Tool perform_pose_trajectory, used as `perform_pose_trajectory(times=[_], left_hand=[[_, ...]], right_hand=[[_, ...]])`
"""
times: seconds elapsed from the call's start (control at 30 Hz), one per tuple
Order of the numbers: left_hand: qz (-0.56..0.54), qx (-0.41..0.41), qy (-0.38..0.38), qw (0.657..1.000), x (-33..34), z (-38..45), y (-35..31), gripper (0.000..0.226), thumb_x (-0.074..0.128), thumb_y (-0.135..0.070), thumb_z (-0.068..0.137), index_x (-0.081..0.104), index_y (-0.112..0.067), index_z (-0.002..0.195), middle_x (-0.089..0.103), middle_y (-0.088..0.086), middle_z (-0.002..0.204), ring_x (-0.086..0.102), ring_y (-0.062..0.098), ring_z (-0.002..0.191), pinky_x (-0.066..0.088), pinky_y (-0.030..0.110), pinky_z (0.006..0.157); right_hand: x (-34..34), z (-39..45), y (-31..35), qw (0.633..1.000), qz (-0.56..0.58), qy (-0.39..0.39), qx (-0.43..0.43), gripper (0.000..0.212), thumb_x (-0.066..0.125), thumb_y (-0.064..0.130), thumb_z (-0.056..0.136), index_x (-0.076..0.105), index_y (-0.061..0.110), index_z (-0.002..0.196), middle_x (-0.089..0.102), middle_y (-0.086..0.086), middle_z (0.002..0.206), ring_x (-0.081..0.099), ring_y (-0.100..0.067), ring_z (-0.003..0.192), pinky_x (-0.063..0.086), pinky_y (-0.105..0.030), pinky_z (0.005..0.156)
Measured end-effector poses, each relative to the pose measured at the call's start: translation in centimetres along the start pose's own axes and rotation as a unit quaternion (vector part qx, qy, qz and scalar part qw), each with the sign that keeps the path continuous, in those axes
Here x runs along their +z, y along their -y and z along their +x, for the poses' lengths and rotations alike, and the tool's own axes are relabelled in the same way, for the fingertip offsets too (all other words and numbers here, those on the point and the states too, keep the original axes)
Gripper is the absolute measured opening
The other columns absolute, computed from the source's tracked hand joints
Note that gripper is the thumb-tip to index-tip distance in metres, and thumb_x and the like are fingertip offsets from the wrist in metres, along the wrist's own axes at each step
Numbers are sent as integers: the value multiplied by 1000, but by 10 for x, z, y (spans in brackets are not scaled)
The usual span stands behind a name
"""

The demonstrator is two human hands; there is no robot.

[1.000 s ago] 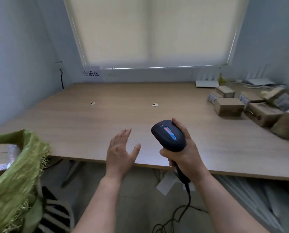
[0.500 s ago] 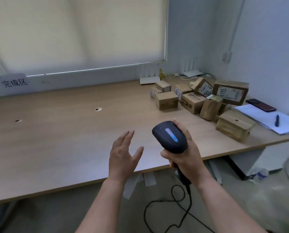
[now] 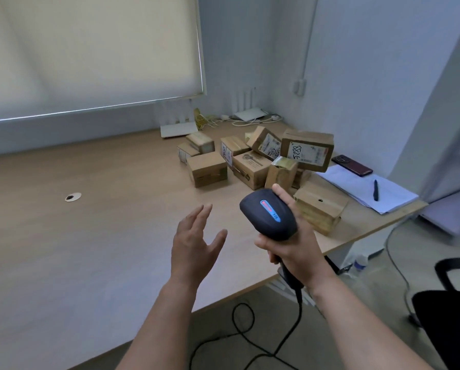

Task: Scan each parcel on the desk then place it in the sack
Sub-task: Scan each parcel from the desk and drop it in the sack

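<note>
Several brown cardboard parcels (image 3: 252, 161) lie in a heap at the right end of the wooden desk (image 3: 90, 236). The nearest parcel (image 3: 321, 206) sits close to the desk's front edge, just right of the scanner. My right hand (image 3: 293, 247) grips the handle of a black barcode scanner (image 3: 269, 213) with a lit red and blue strip, its cable hanging to the floor. My left hand (image 3: 194, 244) hovers over the desk, fingers spread and holding nothing, left of the scanner. The sack is out of view.
White papers with a black pen (image 3: 375, 186) and a dark phone (image 3: 351, 165) lie at the desk's right end. White routers (image 3: 175, 129) and cables stand by the back wall. A black chair (image 3: 447, 311) and a water bottle (image 3: 359, 264) are on the floor at right.
My view has swung right: the green sack left the frame and the parcel heap came toward the middle. Both hands kept their pose, scanner still gripped.
</note>
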State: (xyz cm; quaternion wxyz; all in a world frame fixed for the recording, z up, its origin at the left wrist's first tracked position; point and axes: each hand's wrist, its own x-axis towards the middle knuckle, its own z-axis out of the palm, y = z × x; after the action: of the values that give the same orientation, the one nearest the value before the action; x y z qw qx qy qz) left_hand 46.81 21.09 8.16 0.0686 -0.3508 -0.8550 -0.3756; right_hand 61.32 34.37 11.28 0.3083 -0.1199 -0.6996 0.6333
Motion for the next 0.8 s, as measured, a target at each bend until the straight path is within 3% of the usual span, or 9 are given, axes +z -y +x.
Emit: perform_pose_trajectory(times=[0.13, 0.47, 0.63, 0.8], left_hand=[[12, -1, 8, 1000, 26, 18, -15, 64, 66, -36, 87, 41, -22, 144, 43, 2, 148, 37, 19, 136, 36, 33, 106], [49, -42, -13, 998, 100, 42, -79, 63, 63, -39, 88, 40, -23, 144, 42, 0, 148, 35, 16, 136, 36, 34, 106], [69, -64, -6, 996, 153, 59, -120, 63, 60, -42, 90, 37, -26, 146, 38, -3, 150, 31, 13, 137, 32, 31, 109], [76, -74, 11, 994, 202, 71, -156, 63, 59, -42, 90, 35, -27, 146, 37, -5, 150, 29, 12, 138, 30, 31, 111]], right_hand=[[-29, 20, -8, 1000, -16, -8, -6, 94, 79, -2, 70, 38, 44, 140, 53, -13, 129, 58, 4, 64, 47, -15, 54], [-136, 71, -28, 998, -18, 60, 10, 94, 75, -10, 75, 36, 40, 143, 50, -9, 131, 55, -3, 56, 46, -24, 45], [-204, 109, -49, 996, 8, 92, -22, 93, 81, -3, 72, 38, 44, 140, 49, -7, 137, 61, 0, 76, 50, -16, 55], [-258, 136, -64, 994, 39, 99, -19, 91, 80, 6, 64, 41, 47, 136, 51, -4, 136, 58, 6, 74, 47, -9, 64]])
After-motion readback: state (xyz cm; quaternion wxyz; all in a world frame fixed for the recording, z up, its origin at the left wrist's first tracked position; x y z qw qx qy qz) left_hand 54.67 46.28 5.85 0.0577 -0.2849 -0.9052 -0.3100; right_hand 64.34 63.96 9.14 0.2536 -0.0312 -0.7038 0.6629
